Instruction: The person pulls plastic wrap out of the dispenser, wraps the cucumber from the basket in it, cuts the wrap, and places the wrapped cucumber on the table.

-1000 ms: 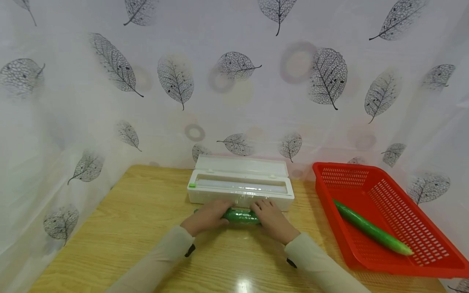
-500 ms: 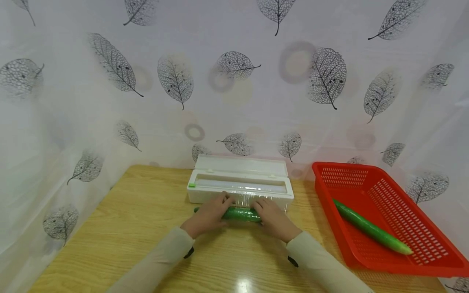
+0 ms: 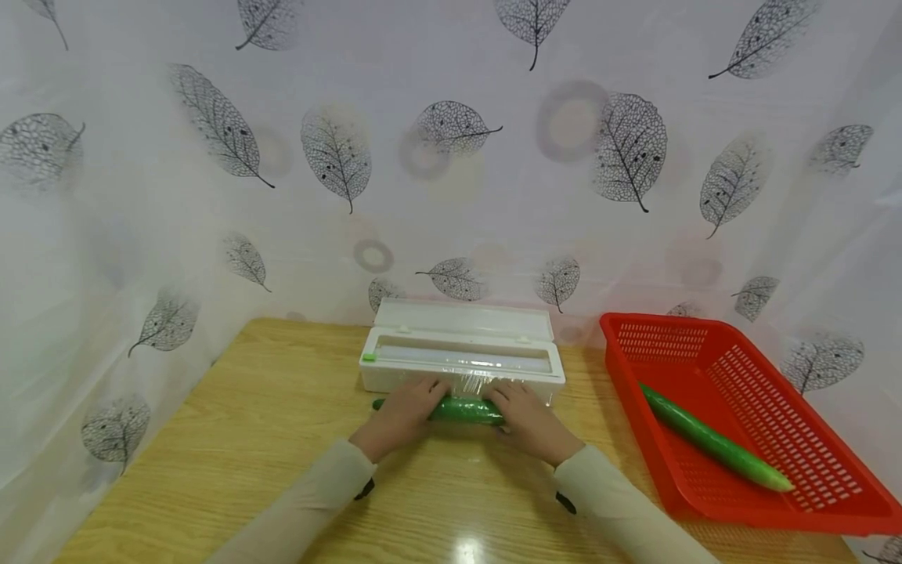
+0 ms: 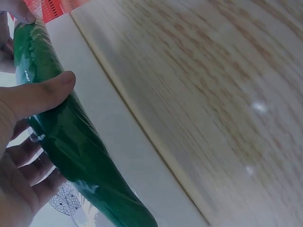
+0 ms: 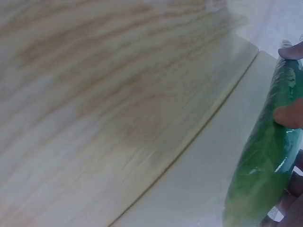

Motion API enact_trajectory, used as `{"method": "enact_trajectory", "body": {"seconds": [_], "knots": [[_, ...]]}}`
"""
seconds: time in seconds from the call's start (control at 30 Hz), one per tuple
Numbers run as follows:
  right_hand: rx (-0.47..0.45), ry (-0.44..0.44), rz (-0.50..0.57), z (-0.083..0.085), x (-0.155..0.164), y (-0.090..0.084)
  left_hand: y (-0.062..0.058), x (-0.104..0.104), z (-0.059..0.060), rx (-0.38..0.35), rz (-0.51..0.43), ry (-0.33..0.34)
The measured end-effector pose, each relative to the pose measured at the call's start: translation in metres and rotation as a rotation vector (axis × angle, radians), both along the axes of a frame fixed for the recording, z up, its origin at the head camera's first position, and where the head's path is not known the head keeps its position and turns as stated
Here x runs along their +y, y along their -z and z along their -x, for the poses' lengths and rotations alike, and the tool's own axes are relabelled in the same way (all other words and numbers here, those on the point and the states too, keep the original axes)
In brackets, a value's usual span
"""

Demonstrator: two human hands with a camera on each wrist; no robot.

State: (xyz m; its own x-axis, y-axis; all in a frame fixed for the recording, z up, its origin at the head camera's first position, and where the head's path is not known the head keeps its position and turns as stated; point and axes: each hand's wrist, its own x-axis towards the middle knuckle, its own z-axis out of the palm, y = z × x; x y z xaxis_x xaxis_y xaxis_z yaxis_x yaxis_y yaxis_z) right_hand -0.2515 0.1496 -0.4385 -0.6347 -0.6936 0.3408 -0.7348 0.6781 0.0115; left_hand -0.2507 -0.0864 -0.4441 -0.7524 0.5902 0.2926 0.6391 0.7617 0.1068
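Observation:
A green cucumber wrapped in glossy cling film lies crosswise between both hands, close to the front of a white cling film dispenser. A stretch of clear film runs from the box's front down to it. My left hand grips the cucumber's left part; in the left wrist view the thumb crosses the wrapped cucumber, with the fingers behind. The right hand holds its right part, and in the right wrist view the thumb presses the film-covered cucumber. Wrinkles show in the wrap.
The dispenser's lid stands raised at the back, exposing the film roll. A green slider sits at its left end. To the right, a red basket holds a second cucumber on the wooden table.
The cucumber has shifted slightly toward the dispenser. My left fingers lifted half a second ago and are now lower against it again. The right hand has moved little.

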Motion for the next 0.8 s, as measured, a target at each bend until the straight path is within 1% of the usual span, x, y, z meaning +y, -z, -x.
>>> {"method": "enact_trajectory", "body": {"seconds": [0.17,0.3,0.47,0.8], "knots": [[0.037,0.002,0.011,-0.0011,0.0021,0.0042,-0.0011,0.0002,-0.0028,-0.01,-0.018,-0.008],[0.078,-0.001,0.01,-0.0014,0.0036,0.008,-0.0006,0.0013,-0.0035,0.005,-0.007,-0.01],[0.095,0.012,-0.001,-0.003,0.003,0.008,0.0004,0.0008,-0.0039,0.024,0.005,-0.013],[0.158,0.036,-0.018,-0.0046,0.0007,0.0071,0.0013,-0.0017,-0.0035,0.031,-0.036,0.018]]}}
